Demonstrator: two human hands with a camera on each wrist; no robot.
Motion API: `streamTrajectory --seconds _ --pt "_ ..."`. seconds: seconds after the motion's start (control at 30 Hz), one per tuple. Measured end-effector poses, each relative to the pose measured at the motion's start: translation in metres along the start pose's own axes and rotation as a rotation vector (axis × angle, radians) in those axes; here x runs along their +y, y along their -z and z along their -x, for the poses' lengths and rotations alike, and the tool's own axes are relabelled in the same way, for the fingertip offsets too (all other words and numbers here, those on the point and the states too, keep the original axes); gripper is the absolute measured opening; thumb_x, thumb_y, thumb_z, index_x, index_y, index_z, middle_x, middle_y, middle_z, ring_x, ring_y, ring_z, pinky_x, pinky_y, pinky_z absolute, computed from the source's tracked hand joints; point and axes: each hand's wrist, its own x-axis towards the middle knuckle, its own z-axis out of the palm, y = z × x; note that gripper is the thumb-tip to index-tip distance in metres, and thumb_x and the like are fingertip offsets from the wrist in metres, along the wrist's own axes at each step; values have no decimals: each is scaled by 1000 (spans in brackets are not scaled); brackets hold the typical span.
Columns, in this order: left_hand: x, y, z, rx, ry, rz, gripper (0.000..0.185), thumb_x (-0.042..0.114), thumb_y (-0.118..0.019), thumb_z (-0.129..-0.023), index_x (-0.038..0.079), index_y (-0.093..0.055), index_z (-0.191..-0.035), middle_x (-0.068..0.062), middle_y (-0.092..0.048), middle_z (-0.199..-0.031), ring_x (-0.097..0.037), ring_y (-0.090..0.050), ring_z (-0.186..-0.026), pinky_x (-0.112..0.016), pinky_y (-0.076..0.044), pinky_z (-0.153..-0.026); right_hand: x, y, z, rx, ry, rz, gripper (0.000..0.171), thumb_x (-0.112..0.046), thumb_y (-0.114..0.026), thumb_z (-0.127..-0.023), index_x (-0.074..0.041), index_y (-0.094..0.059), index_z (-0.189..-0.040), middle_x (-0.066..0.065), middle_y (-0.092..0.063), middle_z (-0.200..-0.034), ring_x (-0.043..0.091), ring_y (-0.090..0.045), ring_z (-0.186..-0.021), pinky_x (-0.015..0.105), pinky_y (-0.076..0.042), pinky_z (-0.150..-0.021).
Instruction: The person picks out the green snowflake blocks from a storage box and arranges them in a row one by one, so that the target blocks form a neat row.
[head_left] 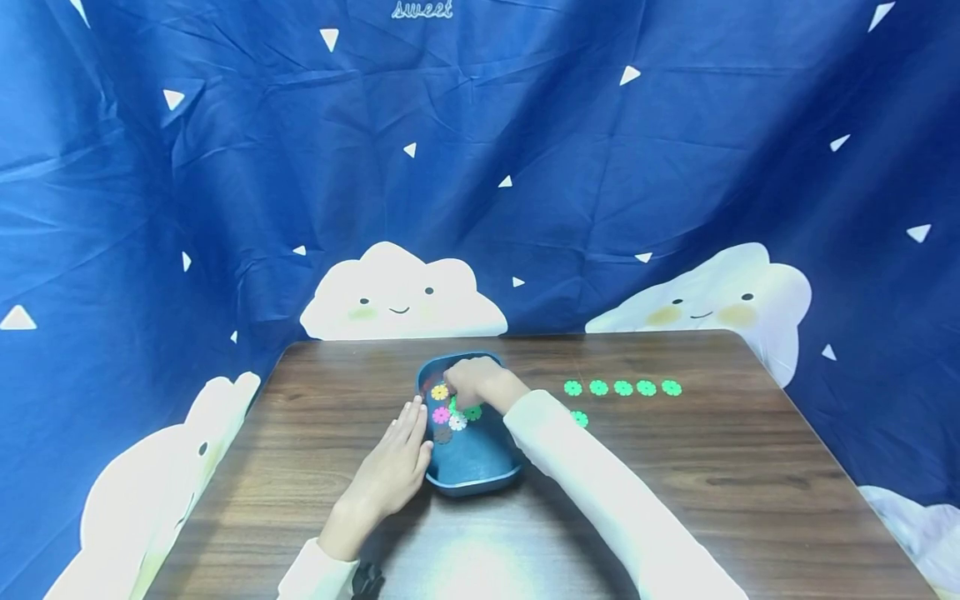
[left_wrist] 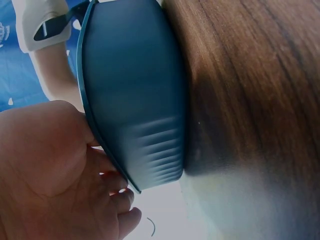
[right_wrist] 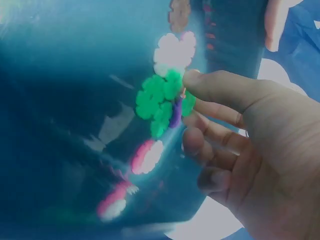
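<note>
A dark blue bin (head_left: 468,483) stands in the middle of the wooden table (head_left: 675,483) and holds several flower-shaped discs: yellow (head_left: 439,392), pink (head_left: 441,414), white (head_left: 457,422). My right hand (head_left: 471,382) is inside the bin. In the right wrist view my right hand (right_wrist: 191,95) pinches a green disc (right_wrist: 159,102), with a purple piece beside it, between thumb and curled fingers; a white disc (right_wrist: 174,50) lies beyond. My left hand (head_left: 393,467) lies flat against the bin's left wall, fingers straight. The left wrist view shows that palm (left_wrist: 50,165) under the bin's rim (left_wrist: 90,115).
A row of several green discs (head_left: 622,387) lies on the table right of the bin, with one more (head_left: 579,418) nearer, beside my right sleeve. A blue cloth with white clouds (head_left: 405,292) hangs behind and around the table.
</note>
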Motion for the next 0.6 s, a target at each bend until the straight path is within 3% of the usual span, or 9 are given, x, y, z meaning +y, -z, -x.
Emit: streamTrajectory --seconds 0.23,0.6 --pt "1 2 0 -7 2 3 57 27 -43 -104 -1 -29 -152 -16 -23 -162 -29 -22 -151 -47 -28 -121 10 13 16 77 34 21 33 -37 -75 -84 -19 -69 -111 -6 -66 -100 12 -59 -85 35 -55 -80" --pt "2 4 0 -8 6 0 58 28 -43 -104 0 -29 -153 -16 -24 -162 -30 -24 -150 -47 -28 -121 35 27 53 164 51 -9 30 -34 -75 -85 -21 -70 -111 -6 -63 -104 13 -59 -86 36 -55 -79"
